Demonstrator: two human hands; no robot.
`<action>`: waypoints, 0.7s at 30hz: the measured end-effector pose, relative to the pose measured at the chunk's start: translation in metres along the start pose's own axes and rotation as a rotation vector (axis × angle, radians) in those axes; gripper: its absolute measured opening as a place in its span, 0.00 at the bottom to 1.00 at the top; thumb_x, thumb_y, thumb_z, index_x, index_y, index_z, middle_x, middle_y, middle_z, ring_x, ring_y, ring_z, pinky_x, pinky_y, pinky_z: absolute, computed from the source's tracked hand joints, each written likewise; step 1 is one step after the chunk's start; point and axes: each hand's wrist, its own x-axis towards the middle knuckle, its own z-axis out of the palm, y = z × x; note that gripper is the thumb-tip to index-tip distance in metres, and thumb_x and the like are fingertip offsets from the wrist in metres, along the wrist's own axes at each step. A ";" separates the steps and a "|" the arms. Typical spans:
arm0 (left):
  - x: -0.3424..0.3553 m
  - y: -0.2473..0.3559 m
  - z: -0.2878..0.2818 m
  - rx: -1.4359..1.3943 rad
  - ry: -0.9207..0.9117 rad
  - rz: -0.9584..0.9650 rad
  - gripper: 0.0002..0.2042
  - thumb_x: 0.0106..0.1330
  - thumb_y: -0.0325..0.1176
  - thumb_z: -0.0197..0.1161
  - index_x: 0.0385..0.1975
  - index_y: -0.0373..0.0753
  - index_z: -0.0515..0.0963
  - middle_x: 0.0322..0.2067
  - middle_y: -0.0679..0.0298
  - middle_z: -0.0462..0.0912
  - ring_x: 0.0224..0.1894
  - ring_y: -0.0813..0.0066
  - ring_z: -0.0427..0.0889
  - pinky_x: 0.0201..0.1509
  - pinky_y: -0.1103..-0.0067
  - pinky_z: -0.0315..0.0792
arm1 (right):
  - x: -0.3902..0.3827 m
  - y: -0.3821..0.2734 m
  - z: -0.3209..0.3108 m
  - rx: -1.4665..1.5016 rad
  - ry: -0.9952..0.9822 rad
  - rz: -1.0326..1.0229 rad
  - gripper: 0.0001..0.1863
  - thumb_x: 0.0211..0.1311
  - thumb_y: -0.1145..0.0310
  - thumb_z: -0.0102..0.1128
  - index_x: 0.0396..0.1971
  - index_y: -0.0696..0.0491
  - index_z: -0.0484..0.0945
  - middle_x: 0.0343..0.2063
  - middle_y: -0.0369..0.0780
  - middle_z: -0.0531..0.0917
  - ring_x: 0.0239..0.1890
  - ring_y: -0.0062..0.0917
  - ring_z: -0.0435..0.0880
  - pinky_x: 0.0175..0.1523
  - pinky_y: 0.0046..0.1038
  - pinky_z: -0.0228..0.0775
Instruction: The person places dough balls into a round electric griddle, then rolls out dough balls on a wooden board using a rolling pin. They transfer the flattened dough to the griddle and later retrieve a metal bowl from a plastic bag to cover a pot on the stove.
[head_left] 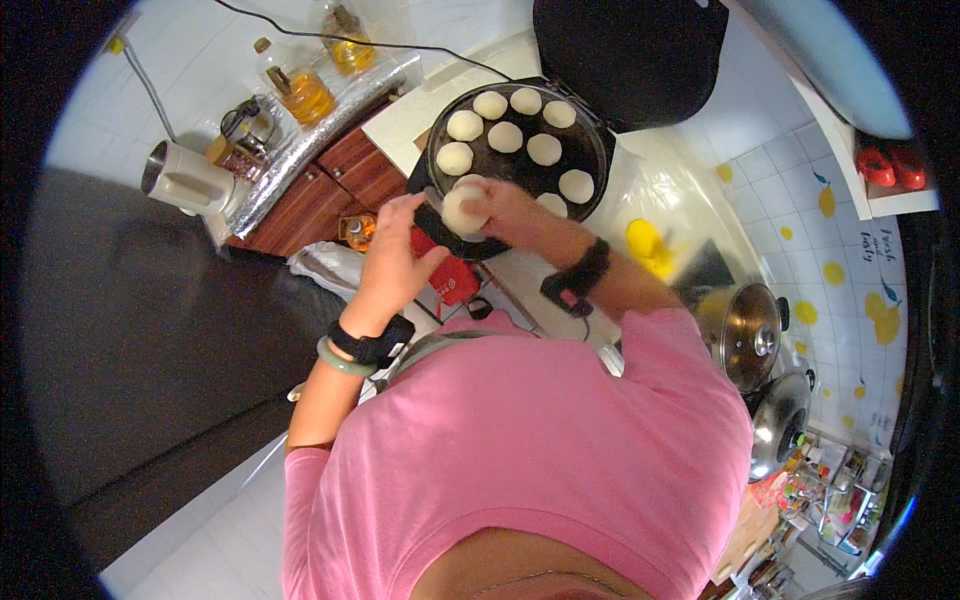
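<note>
In the head view, the right hand cups a round, pale disc of raw dough, fingers curled about it, just over the near rim of the round black electric griddle pan at twelve o'clock. The left hand sits beside it at eleven o'clock, fingers bent and touching the dough's edge. Eight more pale dough rounds lie apart inside the pan, its black lid raised behind. Bottles of amber oil stand at ten o'clock; steel pot lids rest on the white surface at three o'clock.
</note>
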 end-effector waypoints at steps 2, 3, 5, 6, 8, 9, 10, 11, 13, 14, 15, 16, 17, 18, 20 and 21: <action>-0.008 -0.010 -0.010 -0.031 -0.015 -0.090 0.27 0.44 0.25 0.65 0.48 0.36 0.66 0.44 0.51 0.70 0.49 0.54 0.68 0.53 0.72 0.62 | 0.012 -0.001 -0.029 -0.014 0.106 0.062 0.24 0.52 0.65 0.60 0.49 0.56 0.68 0.34 0.37 0.76 0.34 0.19 0.75 0.37 0.20 0.68; -0.013 -0.014 -0.015 -0.073 -0.016 -0.094 0.25 0.46 0.26 0.64 0.47 0.35 0.67 0.43 0.50 0.70 0.48 0.54 0.68 0.53 0.72 0.62 | 0.015 0.000 -0.046 -0.138 0.152 0.025 0.26 0.50 0.64 0.61 0.50 0.56 0.67 0.34 0.37 0.76 0.33 0.20 0.74 0.37 0.20 0.68; -0.021 -0.021 -0.020 -0.063 -0.027 -0.187 0.24 0.47 0.26 0.64 0.47 0.35 0.67 0.42 0.51 0.70 0.46 0.56 0.70 0.51 0.72 0.64 | 0.033 0.006 -0.071 -0.458 0.242 0.219 0.30 0.44 0.64 0.65 0.49 0.57 0.66 0.37 0.40 0.75 0.37 0.24 0.74 0.42 0.23 0.67; -0.024 -0.024 -0.021 -0.053 -0.040 -0.252 0.23 0.48 0.26 0.64 0.47 0.35 0.67 0.42 0.51 0.71 0.45 0.57 0.71 0.49 0.72 0.65 | 0.038 0.012 -0.081 -0.508 0.229 0.129 0.31 0.41 0.66 0.66 0.49 0.57 0.66 0.39 0.43 0.75 0.40 0.27 0.74 0.44 0.25 0.66; -0.032 -0.026 -0.021 -0.151 -0.054 -0.304 0.22 0.49 0.27 0.63 0.46 0.35 0.67 0.41 0.53 0.71 0.41 0.63 0.74 0.42 0.75 0.69 | 0.055 0.028 -0.091 -0.629 0.232 0.341 0.33 0.40 0.67 0.67 0.49 0.58 0.65 0.41 0.45 0.75 0.43 0.29 0.74 0.46 0.27 0.66; -0.036 -0.026 -0.022 -0.163 -0.068 -0.321 0.22 0.49 0.27 0.63 0.46 0.35 0.68 0.40 0.54 0.71 0.40 0.65 0.74 0.41 0.76 0.69 | 0.061 0.036 -0.095 -0.600 0.200 0.346 0.32 0.39 0.67 0.67 0.49 0.58 0.66 0.41 0.45 0.75 0.44 0.29 0.74 0.46 0.27 0.66; -0.039 -0.027 -0.022 -0.177 -0.083 -0.337 0.21 0.49 0.27 0.63 0.46 0.35 0.68 0.40 0.55 0.71 0.39 0.66 0.75 0.39 0.76 0.70 | 0.065 0.044 -0.097 -0.571 0.169 0.352 0.32 0.39 0.67 0.67 0.48 0.58 0.66 0.42 0.45 0.75 0.44 0.30 0.74 0.46 0.27 0.66; -0.043 -0.027 -0.022 -0.183 -0.081 -0.331 0.21 0.50 0.27 0.63 0.45 0.35 0.68 0.40 0.55 0.71 0.40 0.66 0.75 0.38 0.77 0.70 | 0.069 0.050 -0.098 -0.541 0.138 0.359 0.32 0.39 0.67 0.67 0.48 0.58 0.67 0.42 0.46 0.75 0.44 0.30 0.74 0.47 0.28 0.66; -0.048 -0.029 -0.023 -0.173 -0.098 -0.355 0.21 0.50 0.27 0.63 0.46 0.36 0.68 0.40 0.56 0.72 0.39 0.66 0.75 0.38 0.76 0.70 | 0.074 0.060 -0.098 -0.590 0.068 0.317 0.31 0.38 0.68 0.66 0.47 0.59 0.67 0.42 0.46 0.75 0.44 0.31 0.74 0.47 0.28 0.66; -0.049 -0.030 -0.023 -0.191 -0.100 -0.354 0.21 0.50 0.27 0.63 0.46 0.36 0.68 0.39 0.56 0.72 0.39 0.66 0.75 0.38 0.76 0.70 | 0.077 0.062 -0.096 -0.615 0.036 0.296 0.31 0.38 0.69 0.66 0.47 0.59 0.68 0.41 0.46 0.75 0.43 0.31 0.74 0.47 0.28 0.65; -0.051 -0.032 -0.023 -0.170 -0.104 -0.360 0.21 0.50 0.27 0.63 0.46 0.36 0.68 0.40 0.56 0.72 0.39 0.66 0.76 0.38 0.76 0.71 | 0.077 0.063 -0.097 -0.621 -0.036 0.262 0.27 0.39 0.69 0.65 0.44 0.59 0.70 0.40 0.47 0.75 0.43 0.32 0.74 0.47 0.28 0.65; -0.052 -0.033 -0.024 -0.153 -0.114 -0.385 0.21 0.50 0.27 0.63 0.46 0.36 0.68 0.40 0.56 0.72 0.39 0.66 0.76 0.38 0.76 0.71 | 0.078 0.062 -0.096 -0.689 -0.032 0.250 0.27 0.39 0.69 0.65 0.44 0.59 0.71 0.40 0.47 0.76 0.43 0.33 0.75 0.48 0.28 0.65; -0.054 -0.035 -0.024 -0.157 -0.117 -0.394 0.20 0.50 0.27 0.62 0.46 0.36 0.68 0.40 0.56 0.72 0.39 0.66 0.76 0.38 0.77 0.71 | 0.079 0.060 -0.096 -0.741 -0.039 0.197 0.26 0.39 0.69 0.64 0.43 0.59 0.71 0.40 0.47 0.76 0.43 0.34 0.75 0.48 0.29 0.66; -0.054 -0.036 -0.025 -0.177 -0.113 -0.386 0.20 0.51 0.27 0.62 0.46 0.35 0.68 0.40 0.56 0.72 0.39 0.66 0.76 0.38 0.77 0.71 | 0.079 0.057 -0.094 -0.791 -0.045 0.145 0.26 0.39 0.68 0.64 0.43 0.59 0.72 0.40 0.47 0.76 0.43 0.34 0.75 0.48 0.30 0.66; -0.056 -0.038 -0.025 -0.155 -0.110 -0.401 0.20 0.51 0.27 0.62 0.45 0.35 0.69 0.40 0.56 0.72 0.39 0.66 0.76 0.39 0.77 0.71 | 0.076 0.051 -0.093 -0.957 0.008 0.198 0.25 0.39 0.67 0.64 0.42 0.59 0.73 0.40 0.47 0.76 0.44 0.37 0.75 0.48 0.31 0.66; -0.056 -0.038 -0.025 -0.170 -0.098 -0.386 0.20 0.51 0.27 0.62 0.45 0.35 0.69 0.40 0.56 0.72 0.39 0.66 0.76 0.39 0.77 0.71 | 0.074 0.049 -0.092 -1.028 0.031 0.220 0.24 0.39 0.67 0.64 0.41 0.58 0.73 0.40 0.47 0.76 0.44 0.38 0.75 0.48 0.32 0.66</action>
